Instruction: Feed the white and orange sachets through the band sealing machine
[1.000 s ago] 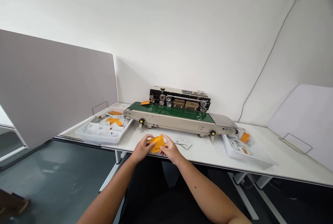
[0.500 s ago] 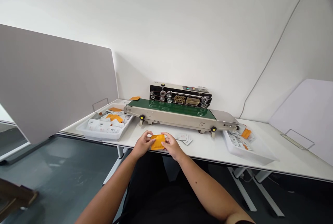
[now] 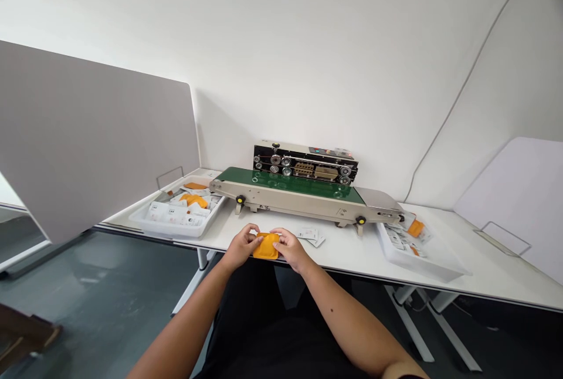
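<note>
White tray [image 3: 173,232] sat left of and beyond the left hand [image 3: 241,247]. That left hand was pinched on the left side of the orange packet [image 3: 267,247], which lay directly to its right. Packet looked near-square, no clear long axis; neither hand nearer. The right hand [image 3: 291,250] gripped its right side. White sachets [image 3: 309,234] lay just beyond that hand on the table [image 3: 345,250]; belt machine [image 3: 290,204] farther ahead.
</note>
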A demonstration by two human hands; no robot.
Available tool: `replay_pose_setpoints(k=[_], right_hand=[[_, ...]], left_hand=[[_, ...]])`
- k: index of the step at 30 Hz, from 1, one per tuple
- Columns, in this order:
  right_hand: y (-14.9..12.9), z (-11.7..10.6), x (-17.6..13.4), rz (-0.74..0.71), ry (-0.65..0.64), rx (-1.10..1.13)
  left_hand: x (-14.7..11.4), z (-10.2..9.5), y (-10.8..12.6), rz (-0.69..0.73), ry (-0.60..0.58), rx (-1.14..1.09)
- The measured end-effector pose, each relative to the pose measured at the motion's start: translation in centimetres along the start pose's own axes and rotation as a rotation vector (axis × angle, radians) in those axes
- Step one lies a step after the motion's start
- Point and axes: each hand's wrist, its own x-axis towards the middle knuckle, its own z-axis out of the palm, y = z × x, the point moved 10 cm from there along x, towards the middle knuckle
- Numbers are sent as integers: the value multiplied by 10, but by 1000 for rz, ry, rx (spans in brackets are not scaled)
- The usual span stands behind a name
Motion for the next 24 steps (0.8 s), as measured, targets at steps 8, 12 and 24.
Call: replay_pose_setpoints(k=[8, 12, 24], right_hand=[[-8, -11, 7, 130, -130, -391], [-55, -51, 18, 172, -147, -416], [-225, -350, -3, -356, 1183, -163]], left_hand=[[-1, 4, -1, 16, -78, 60], [0, 2, 6, 68, -66, 140], [-2, 3, 10, 76, -68, 153]])
